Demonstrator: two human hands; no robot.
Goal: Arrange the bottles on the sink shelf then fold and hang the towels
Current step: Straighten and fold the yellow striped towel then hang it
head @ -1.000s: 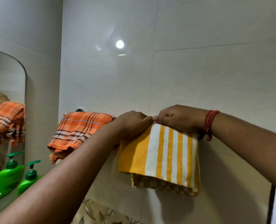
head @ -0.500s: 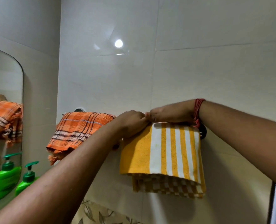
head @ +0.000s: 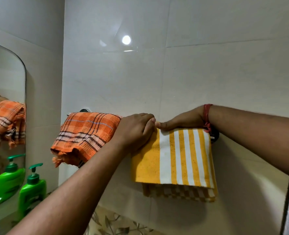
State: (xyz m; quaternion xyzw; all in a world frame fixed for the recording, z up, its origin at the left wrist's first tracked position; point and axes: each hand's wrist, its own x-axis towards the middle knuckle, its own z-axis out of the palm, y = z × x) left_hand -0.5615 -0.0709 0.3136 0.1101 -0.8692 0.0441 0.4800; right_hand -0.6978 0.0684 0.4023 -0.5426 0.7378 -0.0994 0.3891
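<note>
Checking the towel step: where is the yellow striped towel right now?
In the head view the yellow towel hangs folded on the wall right of centre, beside the orange towel, with the left hand and right hand at its top edge.

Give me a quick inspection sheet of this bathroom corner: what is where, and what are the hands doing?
Surface: tiled wall, glossy, with a lamp's reflection.
Job's things: yellow striped towel folded over the rail; orange checked towel draped to its left; green pump bottle on the shelf.
Clutter: nothing seen.
Hands: left hand and right hand rest on the yellow towel's top edge; grip unclear.
Cables: nothing seen.
Surroundings: mirror at left, reflecting towel and bottle.
</note>
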